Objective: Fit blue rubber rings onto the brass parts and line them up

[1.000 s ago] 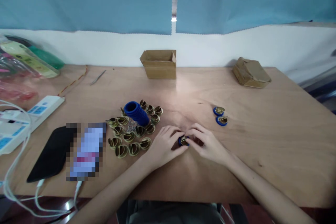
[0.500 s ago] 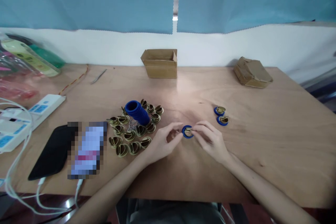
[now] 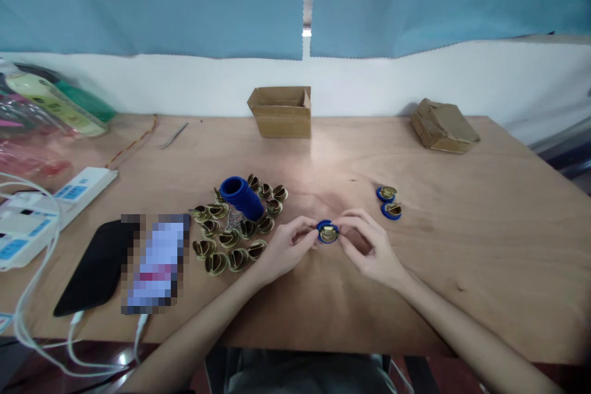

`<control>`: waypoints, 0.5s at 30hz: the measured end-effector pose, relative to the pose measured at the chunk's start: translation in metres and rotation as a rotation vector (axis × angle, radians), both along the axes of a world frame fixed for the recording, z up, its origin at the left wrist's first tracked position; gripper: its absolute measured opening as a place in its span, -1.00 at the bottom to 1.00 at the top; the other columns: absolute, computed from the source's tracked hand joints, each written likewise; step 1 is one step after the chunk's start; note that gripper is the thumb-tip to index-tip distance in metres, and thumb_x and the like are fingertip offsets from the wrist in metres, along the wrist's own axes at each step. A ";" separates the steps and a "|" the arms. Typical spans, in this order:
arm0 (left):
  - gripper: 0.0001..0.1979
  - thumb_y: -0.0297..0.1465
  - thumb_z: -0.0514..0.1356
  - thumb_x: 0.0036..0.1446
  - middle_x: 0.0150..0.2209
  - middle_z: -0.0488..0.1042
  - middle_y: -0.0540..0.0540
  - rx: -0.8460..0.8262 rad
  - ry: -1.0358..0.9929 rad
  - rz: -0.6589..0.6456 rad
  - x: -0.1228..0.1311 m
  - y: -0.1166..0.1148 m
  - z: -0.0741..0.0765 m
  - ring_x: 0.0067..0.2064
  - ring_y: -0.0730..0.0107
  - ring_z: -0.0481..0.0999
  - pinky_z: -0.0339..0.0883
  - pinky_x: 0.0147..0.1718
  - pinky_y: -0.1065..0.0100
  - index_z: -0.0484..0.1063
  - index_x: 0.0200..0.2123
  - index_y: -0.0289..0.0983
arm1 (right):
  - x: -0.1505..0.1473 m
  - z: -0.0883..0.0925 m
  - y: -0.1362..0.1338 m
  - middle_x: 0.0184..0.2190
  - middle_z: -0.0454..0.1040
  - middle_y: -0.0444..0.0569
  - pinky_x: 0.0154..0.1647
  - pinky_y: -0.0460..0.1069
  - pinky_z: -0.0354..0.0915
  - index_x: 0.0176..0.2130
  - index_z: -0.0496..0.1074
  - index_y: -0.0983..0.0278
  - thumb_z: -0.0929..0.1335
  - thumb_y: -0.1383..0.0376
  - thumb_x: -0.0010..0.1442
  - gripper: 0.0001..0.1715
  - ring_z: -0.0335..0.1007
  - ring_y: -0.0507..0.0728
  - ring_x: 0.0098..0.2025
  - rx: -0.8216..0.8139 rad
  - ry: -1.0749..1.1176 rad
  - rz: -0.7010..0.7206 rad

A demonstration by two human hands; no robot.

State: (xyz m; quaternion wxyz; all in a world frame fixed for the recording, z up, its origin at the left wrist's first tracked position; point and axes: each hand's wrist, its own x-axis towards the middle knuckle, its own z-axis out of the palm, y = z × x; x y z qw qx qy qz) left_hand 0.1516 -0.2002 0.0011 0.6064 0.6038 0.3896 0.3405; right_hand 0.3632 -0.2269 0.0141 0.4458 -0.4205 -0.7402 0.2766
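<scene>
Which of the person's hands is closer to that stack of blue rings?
The left hand. It is close by, right of the stack of blue rings and in front; the right hand is farther right, past the blue-rimmed brass piece.

White power strip (image 3: 85, 188), lit phone (image 3: 154, 265), cable (image 3: 143, 322), blue cloth (image 3: 161, 0)

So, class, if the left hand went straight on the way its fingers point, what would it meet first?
The left hand would meet the blue ring first; in fact it seems to be touching it. Just beyond, the right hand seems next.
</scene>
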 end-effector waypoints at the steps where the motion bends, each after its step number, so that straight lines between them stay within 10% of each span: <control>1: -0.81 -0.33 0.18 0.29 -0.26 0.65 -0.14 0.016 0.012 0.005 0.000 -0.001 0.000 -0.26 0.33 0.65 0.54 -0.22 0.32 0.46 -0.13 -0.33 | 0.000 0.000 0.001 -0.10 0.42 0.03 -0.08 0.08 0.42 -0.01 0.45 0.18 0.35 0.40 0.26 -0.71 0.45 0.17 -0.10 -0.064 0.045 -0.006; 8: -0.83 -0.36 0.16 0.29 -0.26 0.66 -0.12 0.057 0.031 -0.002 0.002 -0.002 -0.001 -0.28 0.34 0.65 0.54 -0.23 0.33 0.46 -0.14 -0.32 | 0.006 -0.010 0.010 -0.24 0.56 -0.02 -0.23 0.00 0.46 -0.02 0.47 0.24 0.33 0.20 0.34 -0.74 0.50 0.09 -0.29 -0.575 0.239 0.176; 15: -0.83 -0.33 0.18 0.27 -0.29 0.66 -0.11 0.055 0.051 0.002 0.002 -0.003 0.003 -0.29 0.32 0.65 0.54 -0.25 0.33 0.49 -0.18 -0.30 | 0.005 -0.004 0.007 -0.27 0.62 -0.04 -0.28 -0.03 0.46 -0.10 0.54 0.27 0.33 0.20 0.33 -0.75 0.53 0.08 -0.32 -0.514 0.144 0.144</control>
